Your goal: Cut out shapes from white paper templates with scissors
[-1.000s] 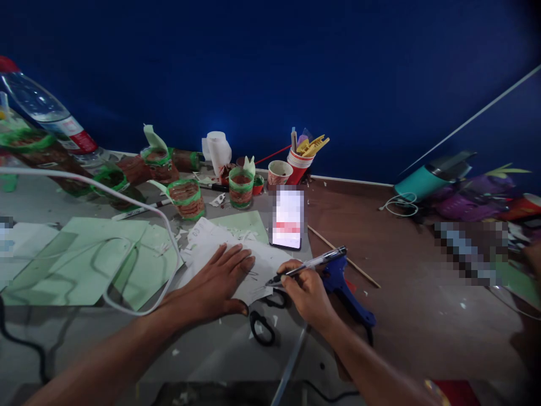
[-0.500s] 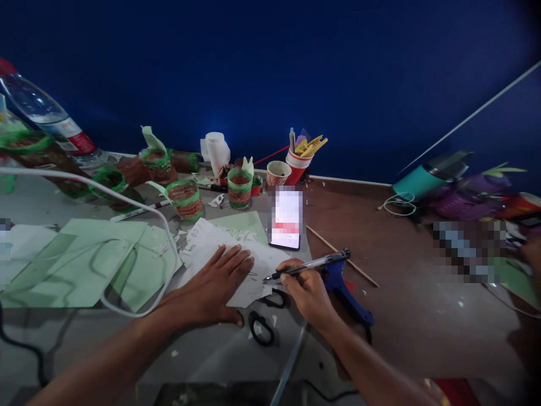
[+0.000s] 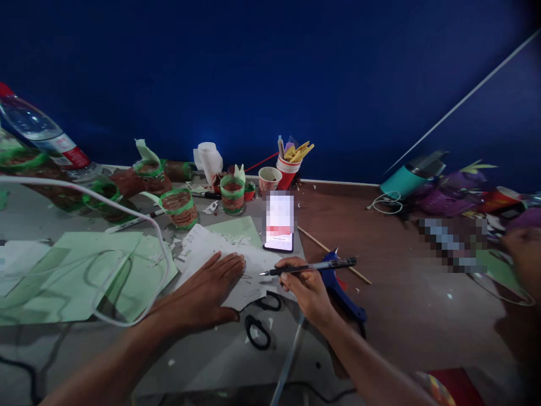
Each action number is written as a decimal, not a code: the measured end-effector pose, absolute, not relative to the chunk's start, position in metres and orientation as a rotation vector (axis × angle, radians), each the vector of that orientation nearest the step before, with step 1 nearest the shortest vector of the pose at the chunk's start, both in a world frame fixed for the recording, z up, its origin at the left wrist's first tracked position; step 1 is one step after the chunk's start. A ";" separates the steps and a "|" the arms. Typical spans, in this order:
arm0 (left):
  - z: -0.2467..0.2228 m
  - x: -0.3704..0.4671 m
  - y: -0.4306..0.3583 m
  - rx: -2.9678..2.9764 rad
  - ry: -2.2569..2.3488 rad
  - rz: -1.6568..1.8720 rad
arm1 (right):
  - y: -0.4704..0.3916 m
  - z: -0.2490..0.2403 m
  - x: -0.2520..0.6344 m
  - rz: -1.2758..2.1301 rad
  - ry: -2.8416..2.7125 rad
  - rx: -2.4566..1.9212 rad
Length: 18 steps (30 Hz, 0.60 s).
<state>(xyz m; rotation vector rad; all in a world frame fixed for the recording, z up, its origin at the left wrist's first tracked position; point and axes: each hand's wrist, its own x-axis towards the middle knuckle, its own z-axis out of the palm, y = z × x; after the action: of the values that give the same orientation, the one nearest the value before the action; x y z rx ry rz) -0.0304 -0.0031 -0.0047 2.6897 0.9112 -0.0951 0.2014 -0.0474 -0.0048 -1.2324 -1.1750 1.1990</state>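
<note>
My left hand (image 3: 211, 287) lies flat on a sheet of white paper (image 3: 198, 248), its fingers stretched out and the thumb apart. A black pen (image 3: 313, 266) is pinched in my right hand (image 3: 306, 287), its tip over the paper by some small drawn loops. Just beyond the sheet, a phone (image 3: 279, 223) with a lit screen stands tilted. Black scissor handles (image 3: 257, 332) show at the paper's near edge, the blades hidden. A blue glue gun (image 3: 342, 293) lies beside my right hand.
Several brown and green cups (image 3: 180, 207) stand at the back left, near a large bottle (image 3: 46, 132). Green paper (image 3: 80, 276) lies left under a white cable (image 3: 158, 225). A wooden stick (image 3: 333, 256) lies right. Another person's hand (image 3: 524, 254) shows at the far right.
The view has shifted a little, so most objects sit slightly lower and further left. The pen has tipped flatter, and its tip has moved up beside the drawn lines. My left hand stays on the paper.
</note>
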 end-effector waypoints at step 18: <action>0.010 -0.036 0.001 2.817 0.850 0.060 | -0.048 -0.008 0.203 0.920 -1.513 -1.382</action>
<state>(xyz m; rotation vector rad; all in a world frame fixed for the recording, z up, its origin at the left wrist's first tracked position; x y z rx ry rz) -0.0359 0.0007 0.0097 2.8168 0.8495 0.0603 0.2025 -0.0478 -0.0084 -1.3819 -1.5130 0.9195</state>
